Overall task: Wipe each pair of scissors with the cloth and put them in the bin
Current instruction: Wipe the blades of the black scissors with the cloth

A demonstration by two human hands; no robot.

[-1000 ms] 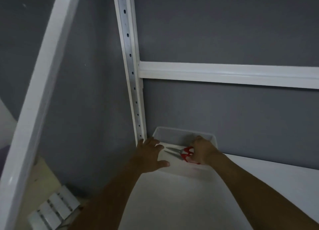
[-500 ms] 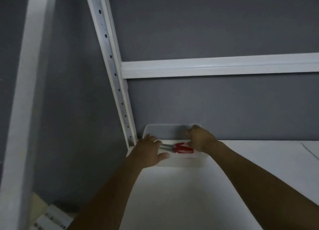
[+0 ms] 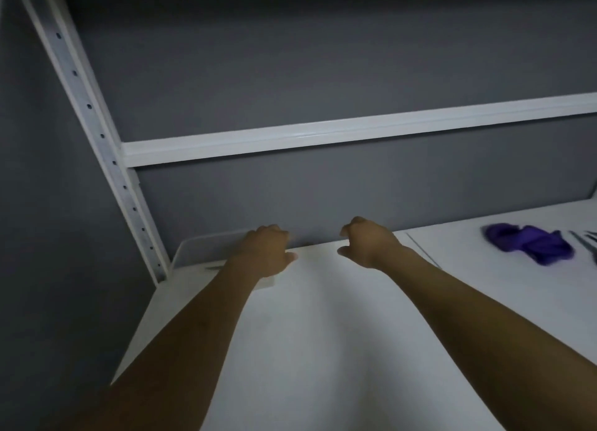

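Note:
A translucent plastic bin [image 3: 193,253] stands at the table's back left corner, against the grey wall. My left hand [image 3: 266,254] hovers over its right end with loosely curled fingers and covers most of the inside, so the red scissors do not show. To the right of the bin, my right hand [image 3: 366,243] hangs over bare table, fingers loosely curled, holding nothing. A crumpled purple cloth [image 3: 529,246] lies far right on the table. Grey scissor blades [image 3: 584,240] poke in at the right edge beside it.
The white table [image 3: 323,350] runs from the bin to the right edge. A white perforated shelf post [image 3: 106,149] rises beside the bin, and a white crossbar [image 3: 355,130] spans the wall above the hands.
My right hand has let go of the red scissors in the bin and drawn back to the right. The view swung right, bringing the cloth and more scissors into sight.

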